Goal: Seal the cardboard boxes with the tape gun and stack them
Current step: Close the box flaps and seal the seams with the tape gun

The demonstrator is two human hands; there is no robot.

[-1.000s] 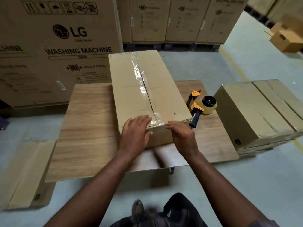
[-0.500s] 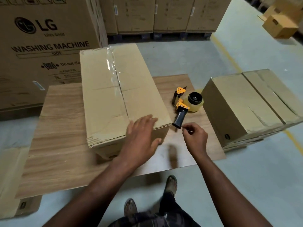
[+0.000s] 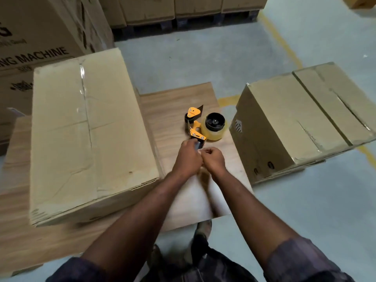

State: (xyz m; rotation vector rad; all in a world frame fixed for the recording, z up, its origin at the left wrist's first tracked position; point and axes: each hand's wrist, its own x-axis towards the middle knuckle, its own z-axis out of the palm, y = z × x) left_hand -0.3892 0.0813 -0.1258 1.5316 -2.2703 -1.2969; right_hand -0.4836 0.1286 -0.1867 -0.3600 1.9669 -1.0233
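Two hands meet on the near side of the tape gun (image 3: 196,129), which lies on its side on the wooden table (image 3: 175,100). From my remote seat I see the left hand (image 3: 186,157) with its fingers curled round the gun's dark handle; only the top of the handle shows above the knuckles. The right hand (image 3: 214,159) touches the left one, fingers curled, thumb and forefinger pressed together. A small pale speck shows at the fingertips, and I cannot tell whether they hold anything.

The gun's yellow frame points away from me, with its roll of clear tape (image 3: 213,129) on the right of the handle. Just left of the tape gun stands the large cardboard box (image 3: 91,139), also on the table, with clear tape running along its top seam. Its tall side wall closes in that flank. Right of the tape gun, off the table and close to the roll, sits a second cardboard box (image 3: 295,123) on flattened cardboard (image 3: 284,174) on the floor.

Beyond the tape gun lies grey floor with a yellow line (image 3: 281,39), then a row of cartons (image 3: 195,5) on dark pallets. Far to its left rises a printed carton (image 3: 40,27) reading "MACHINE". Nearer than the tape gun, both forearms cross the table and hide part of it, and a foot (image 3: 203,228) shows below its edge.
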